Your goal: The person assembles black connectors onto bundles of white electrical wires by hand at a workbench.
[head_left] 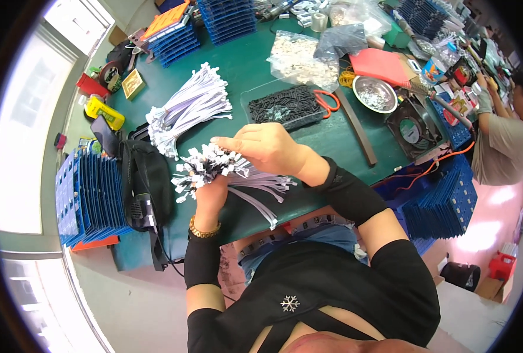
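A bundle of white cables (255,187) with small white plug ends and black bits among them is gripped in my left hand (212,197), whose fingers are mostly hidden under the plugs. The plug ends point to the left, and the loose cable tails trail right over the table edge. My right hand (267,146) reaches across from the right with its fingers closed at the top of the plugs; what its fingertips pinch is too small to make out. Just beyond lies a second pile of white cables (193,106). A clear tray (246,97) of short black tube pieces sits behind my right hand.
Orange-handled scissors (330,105), a grey bar (358,130) and a metal bowl (375,94) lie right of the tray. A fan (413,132) stands farther right. Blue racks (90,197) and a black bag (143,185) flank the left. Another person (505,141) works at far right.
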`<state>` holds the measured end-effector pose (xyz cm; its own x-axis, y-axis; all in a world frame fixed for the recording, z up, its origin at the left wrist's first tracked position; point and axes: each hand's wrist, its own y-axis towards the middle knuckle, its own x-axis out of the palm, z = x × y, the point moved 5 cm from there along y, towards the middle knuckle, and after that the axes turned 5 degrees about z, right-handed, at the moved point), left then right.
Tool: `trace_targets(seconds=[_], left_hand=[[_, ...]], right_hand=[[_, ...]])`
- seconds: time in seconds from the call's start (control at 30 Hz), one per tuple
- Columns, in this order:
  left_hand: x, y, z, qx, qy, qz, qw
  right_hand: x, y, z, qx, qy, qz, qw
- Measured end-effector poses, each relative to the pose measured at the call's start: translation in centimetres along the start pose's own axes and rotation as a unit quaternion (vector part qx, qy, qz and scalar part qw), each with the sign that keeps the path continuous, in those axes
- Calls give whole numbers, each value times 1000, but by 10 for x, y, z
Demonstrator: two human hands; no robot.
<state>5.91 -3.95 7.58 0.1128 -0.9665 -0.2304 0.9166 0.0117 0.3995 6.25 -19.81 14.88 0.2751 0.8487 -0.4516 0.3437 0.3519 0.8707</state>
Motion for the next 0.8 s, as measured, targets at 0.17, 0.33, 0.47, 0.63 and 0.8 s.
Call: trace_targets(seconds=[0.17,0.33,0.47,0.63,0.8], left_hand=[[0,-1,-4,-72,-65,29,995],[0,-5,-2,-146,-142,1,979],[-2,-5,0,-136,-127,-35,982],[0,-4,-1,-69,-79,-57,993],[0,-6,-9,-118,-143,-19,983]], right_hand=[[-1,-4,9,98,103,61,988],[-4,3,24,323,299,3,898],[-26,-15,100,307,-145,-141,930],[-24,-55,152,386,-253,-282,842],[-28,-55,151,400,-221,-238,857]])
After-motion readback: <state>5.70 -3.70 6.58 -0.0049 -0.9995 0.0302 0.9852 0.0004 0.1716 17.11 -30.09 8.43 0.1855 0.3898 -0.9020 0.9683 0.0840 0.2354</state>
